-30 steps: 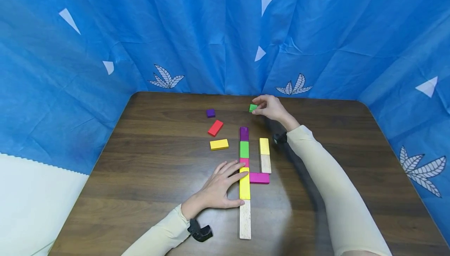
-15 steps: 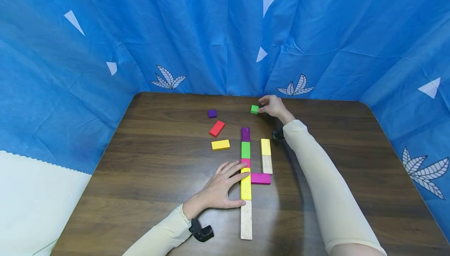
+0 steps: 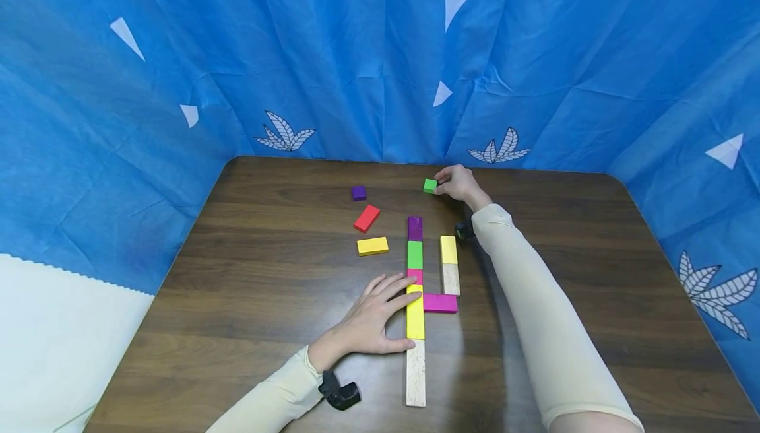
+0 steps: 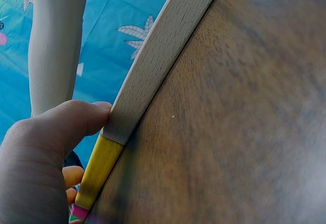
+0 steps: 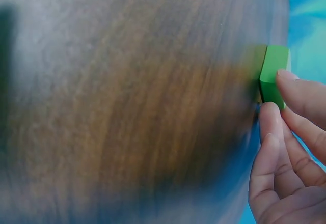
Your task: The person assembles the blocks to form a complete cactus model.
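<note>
My left hand (image 3: 374, 321) lies spread along a row of wooden blocks, fingertips on the pink block (image 3: 415, 276) and the long yellow block (image 3: 415, 317). Its thumb rests by the joint with the long pale block (image 3: 415, 377), as the left wrist view also shows. At the far side of the table, my right hand (image 3: 460, 183) holds the near edge of a small green block (image 5: 275, 66) between thumb and curled fingers. A green block (image 3: 414, 255) and a purple block (image 3: 414, 228) extend the row. A magenta block (image 3: 440, 303) branches off right.
Left of the row lie a dark purple block (image 3: 359, 193), a red block (image 3: 367, 218) and a yellow block (image 3: 372, 246). A short yellow block (image 3: 448, 249) and a pale block (image 3: 451, 279) stand end to end at right. A blue curtain (image 3: 380, 57) hangs behind the table.
My right hand drew back slightly to the right of the small green block, then its fingers came in closer to it. The left hand and blocks stayed put; the view shifted slightly.
</note>
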The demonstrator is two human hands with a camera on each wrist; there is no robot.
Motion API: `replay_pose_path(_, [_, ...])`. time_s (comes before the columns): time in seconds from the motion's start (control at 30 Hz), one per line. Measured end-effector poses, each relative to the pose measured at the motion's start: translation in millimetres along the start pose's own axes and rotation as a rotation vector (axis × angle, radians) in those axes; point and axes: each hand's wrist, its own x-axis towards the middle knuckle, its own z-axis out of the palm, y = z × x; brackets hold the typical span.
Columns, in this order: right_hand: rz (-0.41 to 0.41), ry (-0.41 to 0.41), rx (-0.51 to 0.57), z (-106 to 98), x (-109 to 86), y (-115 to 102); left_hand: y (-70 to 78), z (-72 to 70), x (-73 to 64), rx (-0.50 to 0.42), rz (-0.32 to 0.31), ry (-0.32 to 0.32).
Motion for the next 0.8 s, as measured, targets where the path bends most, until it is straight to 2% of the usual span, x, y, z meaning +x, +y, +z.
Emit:
replay_pose_path(0.43, [-0.021,0.015,0.001,1.7,-1.9,2.0,-0.4,0.0,-0.4,0.001,0.014,0.02])
replay_pose_path(0.8, [-0.126,0.014,0.029,-0.6,-11.1,-0.8,-1.2,0.0,-0.6,0.006,-0.012,-0.007])
